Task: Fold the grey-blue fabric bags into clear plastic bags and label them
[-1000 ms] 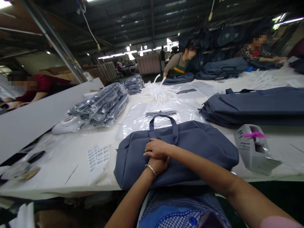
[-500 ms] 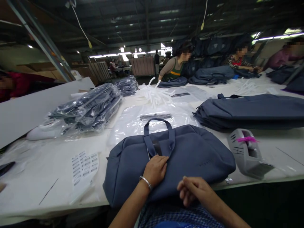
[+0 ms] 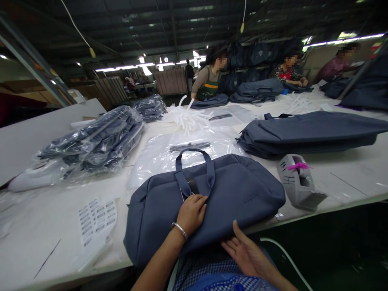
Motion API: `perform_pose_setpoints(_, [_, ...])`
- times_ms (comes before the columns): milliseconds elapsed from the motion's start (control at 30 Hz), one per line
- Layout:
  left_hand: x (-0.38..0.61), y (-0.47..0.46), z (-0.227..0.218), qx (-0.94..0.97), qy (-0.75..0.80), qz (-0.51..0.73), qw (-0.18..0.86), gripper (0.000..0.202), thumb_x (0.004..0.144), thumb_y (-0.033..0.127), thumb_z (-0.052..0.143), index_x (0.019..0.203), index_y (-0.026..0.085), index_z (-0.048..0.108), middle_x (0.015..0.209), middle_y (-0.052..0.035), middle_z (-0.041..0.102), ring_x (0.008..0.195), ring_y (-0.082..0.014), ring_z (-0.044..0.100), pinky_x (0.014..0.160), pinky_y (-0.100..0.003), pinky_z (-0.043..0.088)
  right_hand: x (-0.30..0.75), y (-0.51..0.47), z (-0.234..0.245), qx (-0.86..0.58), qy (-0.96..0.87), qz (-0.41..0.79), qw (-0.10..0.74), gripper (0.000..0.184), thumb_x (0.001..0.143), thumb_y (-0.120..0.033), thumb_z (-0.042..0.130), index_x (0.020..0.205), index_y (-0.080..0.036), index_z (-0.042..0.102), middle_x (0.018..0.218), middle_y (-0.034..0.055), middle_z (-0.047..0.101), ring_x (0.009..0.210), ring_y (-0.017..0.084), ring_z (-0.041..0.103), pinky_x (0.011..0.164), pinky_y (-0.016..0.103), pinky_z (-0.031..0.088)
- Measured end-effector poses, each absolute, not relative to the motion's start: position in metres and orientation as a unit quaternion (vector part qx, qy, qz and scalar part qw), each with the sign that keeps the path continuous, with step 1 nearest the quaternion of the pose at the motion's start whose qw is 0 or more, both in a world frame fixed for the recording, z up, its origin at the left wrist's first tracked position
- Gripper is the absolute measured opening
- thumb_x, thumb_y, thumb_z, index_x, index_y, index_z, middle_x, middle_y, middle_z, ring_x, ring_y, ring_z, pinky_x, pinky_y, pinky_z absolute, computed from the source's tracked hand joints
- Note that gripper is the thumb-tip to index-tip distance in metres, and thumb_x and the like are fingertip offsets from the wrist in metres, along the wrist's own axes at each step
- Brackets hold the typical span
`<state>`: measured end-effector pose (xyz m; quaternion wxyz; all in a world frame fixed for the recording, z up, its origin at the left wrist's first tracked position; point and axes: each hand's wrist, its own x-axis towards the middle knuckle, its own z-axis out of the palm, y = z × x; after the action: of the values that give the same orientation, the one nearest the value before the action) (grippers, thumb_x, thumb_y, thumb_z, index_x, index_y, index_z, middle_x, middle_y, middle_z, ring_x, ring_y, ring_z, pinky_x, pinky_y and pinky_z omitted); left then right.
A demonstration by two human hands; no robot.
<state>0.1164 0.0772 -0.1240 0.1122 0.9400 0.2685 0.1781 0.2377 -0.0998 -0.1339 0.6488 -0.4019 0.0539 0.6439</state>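
A blue-grey travel bag lies at the table's front edge, its looped handle pointing away from me. A black hang tag shows between the straps. My left hand, with a silver bangle on the wrist, rests on the bag at the foot of the handle. Its fingers are closed together there, and the fingertips are partly hidden. At the bag's lower front edge is my right hand, open, with the thumb raised and the fingers extended toward the underside.
Sheets of barcode labels lie left. A tape dispenser stands right, before stacked bags. Behind my bag are clear plastic sleeves and white strips. Wrapped bags are piled left. Co-workers work across the table.
My right hand has gone from loosely curled above the bag's front edge to open, with its fingers at the lower edge. The left hand stays on the bag. The view has shifted right.
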Motion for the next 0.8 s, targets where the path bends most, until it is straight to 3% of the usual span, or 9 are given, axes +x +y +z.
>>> perform_pose_setpoints(167, [0.116,0.082,-0.117,0.936,0.276,0.178,0.13,0.032,0.094,0.026,0.048,0.12,0.022,0.066,0.112,-0.0066,0.068,0.102,-0.0201,0.063,0.095,-0.036,0.052,0.233,-0.077,-0.113,-0.352,0.05,0.656,0.666,0.054,0.079,-0.049,0.072,0.125,-0.023,0.058,0.126,0.0056,0.066,0.121,0.022,0.058,0.1,0.039,0.052])
perform_pose_setpoints(367, [0.117,0.089,-0.102,0.931,0.291,0.153,0.156,0.033,0.096,0.031,0.046,0.118,0.022,0.068,0.112,-0.0055,0.07,0.104,-0.0202,0.064,0.095,-0.035,0.051,0.222,-0.058,-0.12,-0.396,-0.028,0.596,0.698,0.046,0.076,-0.037,0.076,0.116,-0.018,0.065,0.122,0.0032,0.068,0.118,0.022,0.06,0.104,0.035,0.049])
perform_pose_setpoints(467, [0.118,0.087,-0.082,0.921,0.302,0.169,0.179,0.034,0.096,0.037,0.045,0.118,0.023,0.068,0.112,-0.0051,0.07,0.105,-0.0202,0.063,0.095,-0.036,0.05,0.223,-0.053,-0.112,-0.375,-0.057,0.583,0.718,0.043,0.074,-0.033,0.076,0.113,-0.017,0.067,0.116,0.0033,0.071,0.118,0.024,0.06,0.105,0.038,0.048])
perform_pose_setpoints(633, [0.121,0.069,-0.008,0.896,0.278,0.272,0.215,0.038,0.094,0.043,0.05,0.123,0.025,0.065,0.116,-0.0061,0.066,0.108,-0.021,0.061,0.098,-0.036,0.048,0.237,-0.051,-0.066,-0.346,-0.117,0.553,0.749,0.052,0.07,-0.028,0.079,0.119,-0.02,0.066,0.116,0.0033,0.071,0.117,0.025,0.061,0.108,0.042,0.046])
perform_pose_setpoints(800, [0.139,0.035,0.051,0.814,0.202,0.459,0.292,0.039,0.094,0.037,0.052,0.129,0.023,0.06,0.128,-0.006,0.06,0.12,-0.0215,0.054,0.108,-0.037,0.04,0.269,-0.055,0.01,-0.352,-0.257,0.388,0.812,0.054,0.064,-0.025,0.084,0.115,-0.021,0.068,0.111,0.0047,0.072,0.112,0.027,0.063,0.104,0.046,0.047])
